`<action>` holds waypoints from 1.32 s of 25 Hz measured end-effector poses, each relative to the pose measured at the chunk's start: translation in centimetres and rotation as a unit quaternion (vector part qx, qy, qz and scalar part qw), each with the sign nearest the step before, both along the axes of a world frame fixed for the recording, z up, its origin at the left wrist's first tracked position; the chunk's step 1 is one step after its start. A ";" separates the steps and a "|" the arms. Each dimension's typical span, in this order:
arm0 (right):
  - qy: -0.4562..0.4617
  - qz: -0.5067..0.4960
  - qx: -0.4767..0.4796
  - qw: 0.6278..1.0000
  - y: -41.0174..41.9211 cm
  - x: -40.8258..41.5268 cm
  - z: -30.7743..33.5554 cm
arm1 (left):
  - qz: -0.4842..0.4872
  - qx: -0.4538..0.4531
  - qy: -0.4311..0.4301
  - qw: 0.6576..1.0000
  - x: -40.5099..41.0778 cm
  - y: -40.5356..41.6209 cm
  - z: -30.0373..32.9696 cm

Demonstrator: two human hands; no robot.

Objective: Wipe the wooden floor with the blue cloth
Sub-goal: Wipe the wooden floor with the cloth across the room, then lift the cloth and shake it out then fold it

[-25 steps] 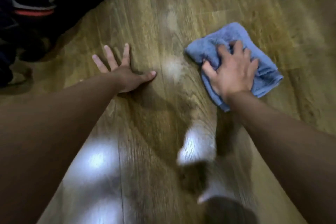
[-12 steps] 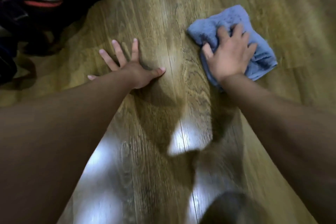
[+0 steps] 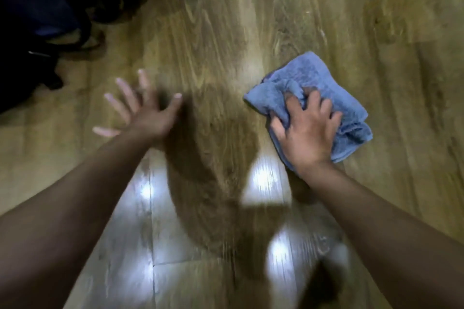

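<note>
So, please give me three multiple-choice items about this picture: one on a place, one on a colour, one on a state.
1. Where is the cloth?
A. under the right hand
B. under the left hand
C. on the dark bags

2. What colour is the cloth?
A. red
B. blue
C. white

3. How is the left hand?
A. in a fist
B. holding the cloth
C. fingers spread over the floor

Answers:
1 A, the right-hand fingers dig into it.
2 B, it is plainly blue.
3 C, the fingers are splayed and hold nothing.
</note>
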State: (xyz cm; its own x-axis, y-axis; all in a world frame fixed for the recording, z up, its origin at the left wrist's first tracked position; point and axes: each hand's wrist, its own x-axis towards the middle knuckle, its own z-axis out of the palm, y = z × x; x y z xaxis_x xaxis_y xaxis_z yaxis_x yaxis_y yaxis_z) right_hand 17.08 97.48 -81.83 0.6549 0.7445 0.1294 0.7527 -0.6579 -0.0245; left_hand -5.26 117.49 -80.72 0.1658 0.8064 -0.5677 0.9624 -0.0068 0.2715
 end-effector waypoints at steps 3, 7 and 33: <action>0.038 -0.003 0.017 0.999 -0.3 -0.5 0.2 | 0.059 -0.025 0.032 0.997 -6.8 0.4 -0.3; 0.028 -0.043 0.021 0.998 0.6 -1.5 0.2 | 0.043 -0.030 0.006 0.999 -6.9 0.9 -1.6; 0.514 0.123 -0.145 0.836 0.9 -7.2 18.9 | 0.070 -0.197 -0.392 0.896 -2.3 -10.7 14.7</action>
